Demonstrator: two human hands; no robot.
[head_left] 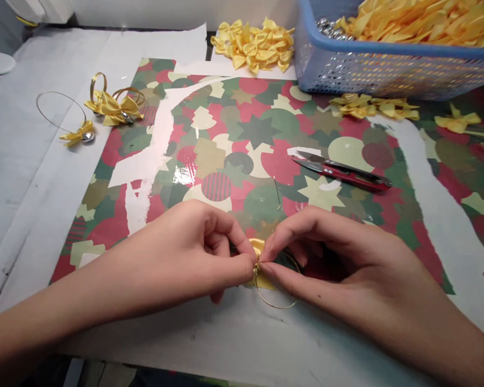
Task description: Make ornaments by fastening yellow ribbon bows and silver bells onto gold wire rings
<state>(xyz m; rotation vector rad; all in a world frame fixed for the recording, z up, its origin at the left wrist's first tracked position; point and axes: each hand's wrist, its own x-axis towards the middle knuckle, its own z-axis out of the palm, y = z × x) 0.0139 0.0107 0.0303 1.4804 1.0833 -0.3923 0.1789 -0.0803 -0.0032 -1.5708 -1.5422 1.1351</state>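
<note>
My left hand (193, 250) and my right hand (331, 255) meet at their fingertips over the lower edge of a patterned Christmas paper sheet (242, 134). Between them, both pinch the joint of a thin gold wire ring (276, 307) and a yellow satin ribbon bow (257, 246). My fingers hide the bow's middle and the wire's join. The ring hangs below the fingertips, over white paper. Two finished wire-ring ornaments with yellow bows and silver bells (80, 133) lie at the upper left, well away from my hands.
Red-handled thread snips (342, 174) lie on the sheet right of my hands. A blue plastic basket (347, 51) at the back right holds yellow ribbon strips and silver bells. Loose yellow bows (254, 45) are heaped behind the sheet, with more (371, 106) below the basket.
</note>
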